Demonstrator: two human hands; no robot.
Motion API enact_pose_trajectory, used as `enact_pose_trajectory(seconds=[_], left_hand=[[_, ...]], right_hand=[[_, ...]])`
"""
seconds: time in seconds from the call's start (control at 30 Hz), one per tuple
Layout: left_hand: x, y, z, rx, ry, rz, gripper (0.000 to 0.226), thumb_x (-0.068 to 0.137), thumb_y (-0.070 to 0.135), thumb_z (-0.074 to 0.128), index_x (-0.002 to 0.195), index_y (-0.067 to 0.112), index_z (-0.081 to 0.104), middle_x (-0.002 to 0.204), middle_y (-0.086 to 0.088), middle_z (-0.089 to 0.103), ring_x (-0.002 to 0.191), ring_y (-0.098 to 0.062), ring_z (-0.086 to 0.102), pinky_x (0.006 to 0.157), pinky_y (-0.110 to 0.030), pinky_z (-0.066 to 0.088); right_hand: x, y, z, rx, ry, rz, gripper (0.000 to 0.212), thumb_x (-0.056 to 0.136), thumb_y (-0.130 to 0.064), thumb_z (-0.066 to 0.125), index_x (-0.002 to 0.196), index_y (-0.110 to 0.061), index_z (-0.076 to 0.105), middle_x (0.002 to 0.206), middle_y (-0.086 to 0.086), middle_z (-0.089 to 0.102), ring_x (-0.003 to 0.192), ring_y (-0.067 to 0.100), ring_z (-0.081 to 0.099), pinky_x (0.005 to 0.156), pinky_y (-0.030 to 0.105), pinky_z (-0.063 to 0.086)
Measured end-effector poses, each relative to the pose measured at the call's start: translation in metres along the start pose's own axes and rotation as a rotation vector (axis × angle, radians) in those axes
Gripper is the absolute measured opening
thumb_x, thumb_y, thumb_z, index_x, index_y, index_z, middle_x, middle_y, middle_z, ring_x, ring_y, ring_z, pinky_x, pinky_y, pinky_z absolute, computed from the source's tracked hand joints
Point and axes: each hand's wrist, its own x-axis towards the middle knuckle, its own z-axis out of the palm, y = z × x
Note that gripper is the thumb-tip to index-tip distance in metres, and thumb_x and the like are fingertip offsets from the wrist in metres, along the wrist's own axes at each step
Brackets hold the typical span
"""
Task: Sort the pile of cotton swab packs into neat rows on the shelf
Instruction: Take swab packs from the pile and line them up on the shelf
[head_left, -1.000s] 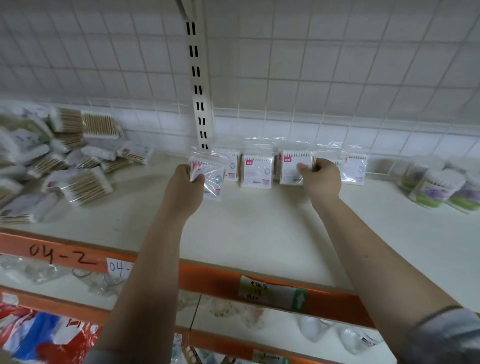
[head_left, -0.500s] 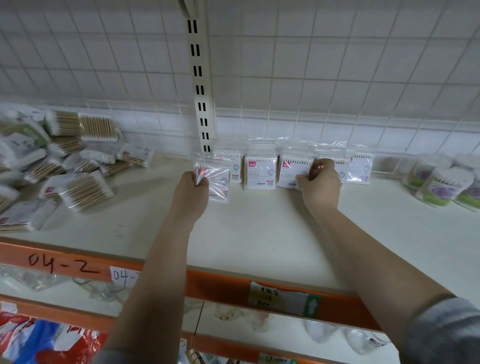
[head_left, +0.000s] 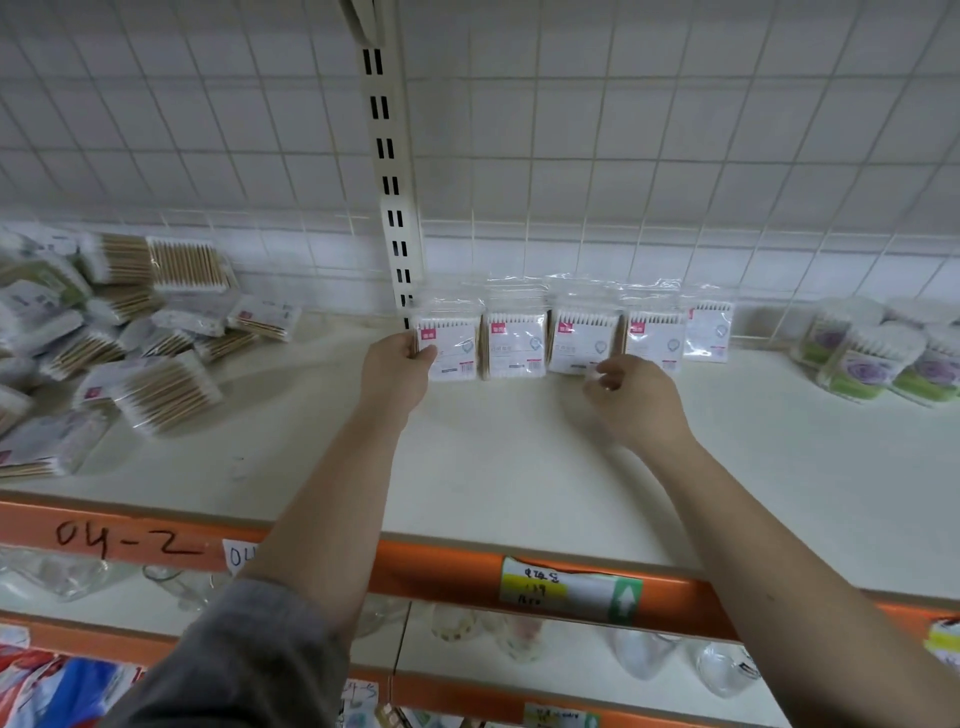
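My left hand (head_left: 397, 366) has stood its pack (head_left: 451, 347) upright at the row's left end, grip still pinching it; my right hand (head_left: 631, 397) has let go, fingers loosely curled, empty. The pile (head_left: 104, 338) waits left on the shelf (head_left: 519, 467).

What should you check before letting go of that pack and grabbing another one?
1. Left hand grips the end pack: ok.
2. End pack upright, in line with the row: ok.
3. End pack's bottom resting on the shelf: cannot tell, hand hides it.
4. Right hand off the row, holding nothing: ok.
5. Pile all sorted: not ok, many packs left.
6. Room in front for a second row: ok.
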Motion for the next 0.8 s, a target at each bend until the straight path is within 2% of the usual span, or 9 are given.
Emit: enact_pose_trajectory(seconds=[0.17, 0.27, 0.33, 0.4, 0.5, 0.53, 0.57, 0.63, 0.8], left_hand=[[0.005, -0.002, 0.003, 0.131, 0.0, 0.001, 0.022, 0.094, 0.011, 0.051, 0.105, 0.001, 0.067, 0.095, -0.016, 0.065, 0.087, -0.03, 0.056, 0.058, -0.026, 0.032], [0.005, 0.0, 0.002, 0.203, -0.011, 0.003, 0.025, 0.095, 0.015, 0.051, 0.108, 0.0, 0.067, 0.108, -0.018, 0.067, 0.099, -0.032, 0.059, 0.066, -0.021, 0.03], [0.004, 0.0, 0.001, 0.236, -0.024, 0.01, 0.025, 0.094, 0.017, 0.052, 0.105, 0.001, 0.068, 0.105, -0.017, 0.067, 0.094, -0.03, 0.059, 0.067, -0.022, 0.031], [0.001, -0.001, -0.002, 0.275, -0.031, 0.01, 0.019, 0.093, 0.019, 0.053, 0.092, 0.006, 0.068, 0.092, -0.015, 0.065, 0.081, -0.025, 0.053, 0.064, -0.024, 0.029], [-0.005, -0.006, -0.011, 0.295, 0.047, -0.023, 0.024, 0.092, 0.02, 0.054, 0.069, 0.019, 0.05, 0.072, -0.002, 0.051, 0.081, -0.021, 0.044, 0.064, -0.025, 0.026], [-0.009, -0.007, -0.016, 0.285, 0.061, -0.045, 0.019, 0.092, 0.019, 0.054, 0.074, 0.017, 0.057, 0.078, -0.003, 0.057, 0.087, -0.024, 0.049, 0.07, -0.027, 0.031], [-0.012, -0.011, -0.021, 0.285, 0.082, -0.042, 0.015, 0.093, 0.019, 0.054, 0.092, 0.01, 0.066, 0.095, -0.009, 0.065, 0.1, -0.028, 0.055, 0.08, -0.027, 0.036], [-0.022, -0.014, -0.034, 0.311, 0.113, -0.052, 0.035, 0.094, 0.019, 0.053, 0.122, 0.0, 0.059, 0.124, -0.016, 0.061, 0.121, -0.028, 0.051, 0.098, -0.028, 0.034], [-0.044, -0.027, -0.07, 0.316, 0.163, -0.079, 0.035, 0.095, 0.019, 0.052, 0.126, 0.004, 0.058, 0.127, -0.014, 0.06, 0.122, -0.026, 0.051, 0.101, -0.028, 0.034]], right_hand=[[-0.017, 0.001, -0.003, -0.019, -0.065, 0.016, 0.036, 0.087, -0.019, 0.057, 0.122, -0.01, 0.058, 0.112, 0.005, 0.064, 0.105, 0.019, 0.058, 0.087, 0.025, 0.042], [-0.023, 0.001, -0.005, -0.032, -0.091, 0.008, 0.037, 0.088, -0.021, 0.057, 0.123, -0.01, 0.057, 0.114, 0.005, 0.063, 0.106, 0.018, 0.058, 0.084, 0.021, 0.039], [-0.026, 0.0, -0.005, -0.033, -0.117, 0.003, 0.038, 0.089, -0.022, 0.057, 0.125, -0.01, 0.056, 0.117, 0.005, 0.062, 0.108, 0.018, 0.057, 0.085, 0.02, 0.038], [-0.029, -0.001, -0.005, -0.045, -0.141, -0.013, 0.04, 0.09, -0.023, 0.056, 0.127, -0.009, 0.054, 0.12, 0.005, 0.061, 0.11, 0.018, 0.056, 0.086, 0.02, 0.037], [-0.034, -0.004, -0.006, -0.074, -0.175, -0.055, 0.042, 0.091, -0.024, 0.055, 0.13, -0.009, 0.052, 0.124, 0.006, 0.06, 0.113, 0.017, 0.055, 0.089, 0.02, 0.037], [-0.035, -0.006, -0.005, -0.084, -0.19, -0.07, 0.043, 0.091, -0.024, 0.055, 0.131, -0.009, 0.052, 0.125, 0.005, 0.059, 0.115, 0.017, 0.055, 0.091, 0.021, 0.037], [-0.037, -0.007, -0.005, -0.097, -0.206, -0.086, 0.043, 0.091, -0.024, 0.054, 0.131, -0.009, 0.051, 0.127, 0.005, 0.059, 0.116, 0.018, 0.054, 0.092, 0.021, 0.037], [-0.039, -0.012, -0.004, -0.121, -0.241, -0.119, 0.043, 0.092, -0.024, 0.053, 0.132, -0.009, 0.051, 0.129, 0.005, 0.058, 0.119, 0.018, 0.053, 0.095, 0.022, 0.037], [-0.045, -0.028, 0.007, -0.147, -0.301, -0.179, 0.044, 0.093, -0.024, 0.052, 0.133, -0.009, 0.049, 0.134, 0.005, 0.055, 0.123, 0.019, 0.05, 0.098, 0.024, 0.036]])
